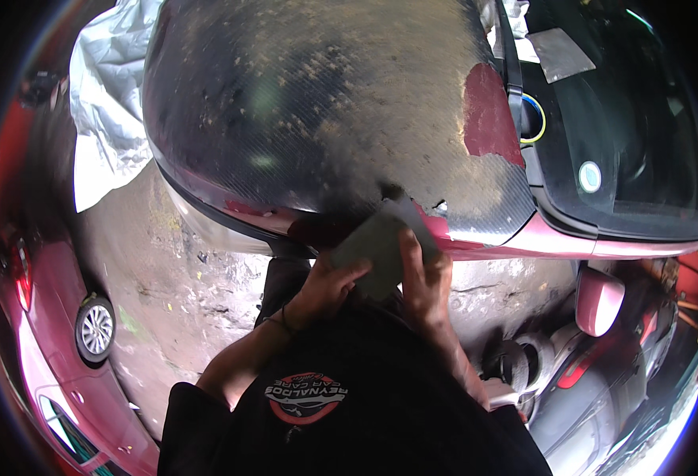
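Observation:
My left hand [335, 282] and my right hand [423, 282] grip a flat, dark grey square sheet [377, 250] in front of my body, by the near edge of a car's bonnet [325, 95]. The left thumb lies across the sheet's lower left part; fingers of the right hand press on its right part. The bonnet's carbon-look film is weathered and dusty, with torn areas showing maroon paint [488, 107]. Just beyond the sheet the film is ragged along the edge.
The windscreen [634, 135] at right carries a grey sheet [559, 55]; a yellow ring [535, 119] sits beside it. A silvery cover [107, 103] is at left. Around me are a pink car [55, 301], a side mirror [599, 297], a grey vehicle [595, 404] and tyres [515, 357].

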Available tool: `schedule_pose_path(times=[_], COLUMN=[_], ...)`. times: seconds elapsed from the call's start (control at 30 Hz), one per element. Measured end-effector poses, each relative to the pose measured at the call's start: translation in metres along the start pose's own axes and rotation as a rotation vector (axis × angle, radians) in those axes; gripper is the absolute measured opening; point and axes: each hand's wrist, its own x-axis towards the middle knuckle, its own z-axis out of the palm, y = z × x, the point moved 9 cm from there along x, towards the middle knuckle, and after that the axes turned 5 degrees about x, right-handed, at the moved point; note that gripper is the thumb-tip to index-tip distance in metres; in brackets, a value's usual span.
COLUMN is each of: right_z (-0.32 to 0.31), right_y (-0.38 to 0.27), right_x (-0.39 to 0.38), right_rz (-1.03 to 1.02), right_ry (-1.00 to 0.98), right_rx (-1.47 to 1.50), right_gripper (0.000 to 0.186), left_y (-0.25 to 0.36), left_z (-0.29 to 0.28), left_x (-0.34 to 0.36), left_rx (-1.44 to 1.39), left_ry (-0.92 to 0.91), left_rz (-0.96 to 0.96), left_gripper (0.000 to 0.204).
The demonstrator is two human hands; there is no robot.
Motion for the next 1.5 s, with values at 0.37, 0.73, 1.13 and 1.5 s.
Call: schedule_pose_path(times=[0.37, 0.73, 1.13, 1.5], right_z=[0.006, 0.007, -0.001, -0.012], right_y=[0.024, 0.086, 0.063, 0.043], right_x=[-0.031, -0.044, -0.023, -0.011], right_rz=[0.211, 0.274, 0.072, -0.037], right_ry=[-0.185, 0.096, 0.242, 0.243], right_rx=[0.347, 0.738, 0.565, 0.404], right_gripper=[0.042, 0.042, 0.046, 0.04], left_y=[0.021, 0.037, 0.033, 0.032], left_z=[0.006, 0.015, 0.02, 0.017], left_x=[-0.02, 0.002, 0.019, 0.024], left_rx=[0.092, 0.43, 0.142, 0.135], left_ry=[-0.155, 0.029, 0.057, 0.085], left_rz=[-0.094, 0.255, 0.256, 0.274], left_gripper=[0.028, 0.028, 0.024, 0.026])
